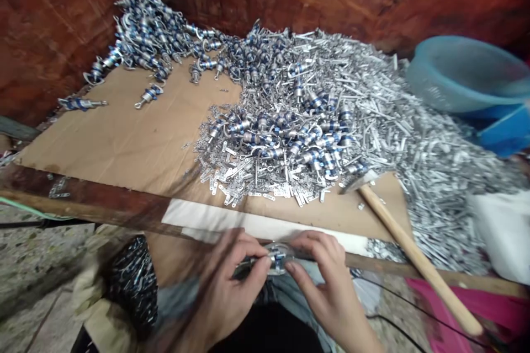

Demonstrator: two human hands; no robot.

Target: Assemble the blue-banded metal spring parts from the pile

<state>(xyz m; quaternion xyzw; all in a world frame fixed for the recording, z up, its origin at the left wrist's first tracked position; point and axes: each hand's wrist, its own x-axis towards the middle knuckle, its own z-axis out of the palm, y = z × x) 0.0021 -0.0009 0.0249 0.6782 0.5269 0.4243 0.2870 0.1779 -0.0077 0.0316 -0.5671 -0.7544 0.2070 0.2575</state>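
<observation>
Close to my body, below the table's front edge, a small silver metal fitting (277,260) with a blue part is held between my two hands. My left hand (234,276) pinches its left side between thumb and fingertips. On the other side, the thumb and fingers of my right hand (325,276) grip its right end and curved rim. Blur and fingertips hide its finer details. Beyond my hands lies a heap of similar silver-and-blue fittings (298,138), many with curved loops, over small flat metal plates with holes (236,187).
A hammer (418,253) with a wooden handle lies at the right, overhanging the edge. Loose metal pins (385,105) spread beside a blue basin (464,80). More fittings (149,33) are piled at the back left on cardboard (120,121). A bag of dark parts (134,281) stands lower left.
</observation>
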